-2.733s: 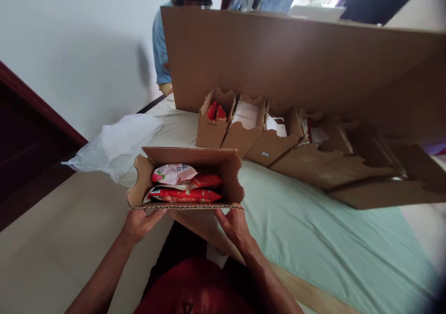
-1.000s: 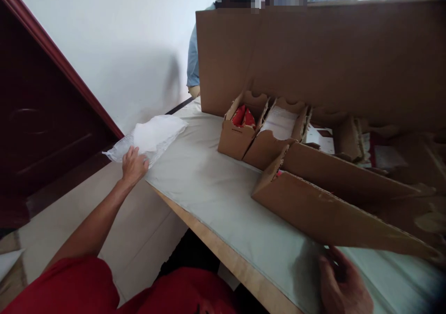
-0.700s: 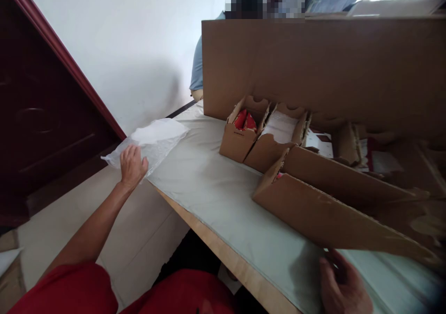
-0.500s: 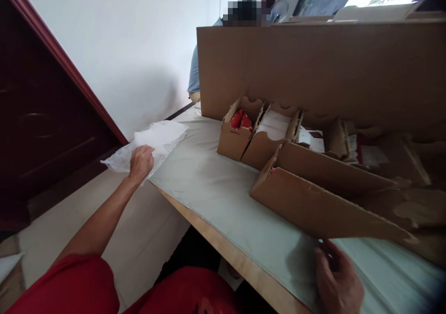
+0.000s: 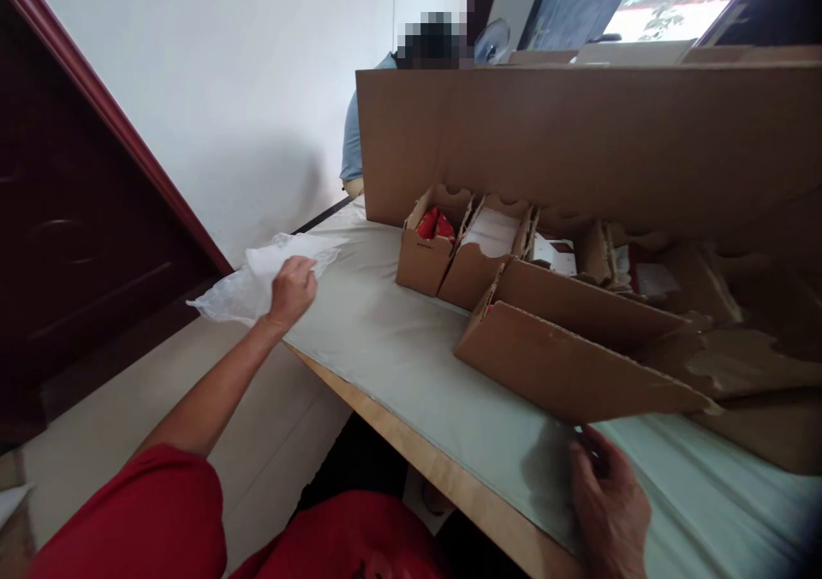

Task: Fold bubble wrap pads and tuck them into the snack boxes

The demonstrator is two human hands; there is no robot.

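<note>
A thin, translucent white plastic bag (image 5: 235, 292) lies at the table's far left corner, partly over the edge, with white sheets (image 5: 273, 255) on or inside it. My left hand (image 5: 294, 292) is closed just over the right part of the bag; whether anything is between its fingers is hidden. Low on the right, my right hand (image 5: 610, 498) rests at the tablecloth beside the front of a long cardboard tray (image 5: 578, 361). Its thumb and fingers are curved and apart, with no held thing visible. The fingertips are close to the tray's lower edge; contact is unclear.
Behind the long tray stand several narrow cardboard boxes (image 5: 424, 262), holding red packets (image 5: 435, 224), white sheets and printed cards (image 5: 556, 255). A tall cardboard panel (image 5: 578, 134) rises behind them. Beyond it sits another person (image 5: 351, 142) in a blue top. A dark red door (image 5: 83, 219) is at left.
My left hand has moved right and slightly up across the bag, still closed. My right hand has stayed by the tray. The view has shifted a little.
</note>
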